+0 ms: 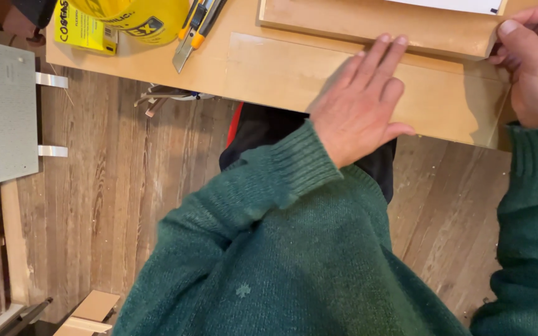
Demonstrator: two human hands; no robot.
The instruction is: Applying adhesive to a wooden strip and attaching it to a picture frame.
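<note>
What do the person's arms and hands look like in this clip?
Both arms wear a dark green knitted sweater with ribbed cuffs. The left hand and right hand are bare: no gloves, rings or watch visible. A small leaf-like mark in lighter green sits on the left sleeve.

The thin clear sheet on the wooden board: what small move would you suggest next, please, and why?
Probably slide the left hand toward the right hand, smoothing the clear sheet flat. The left hand lies flat on it, while the right hand pinches its lifted corner at the wooden board edge.
</note>
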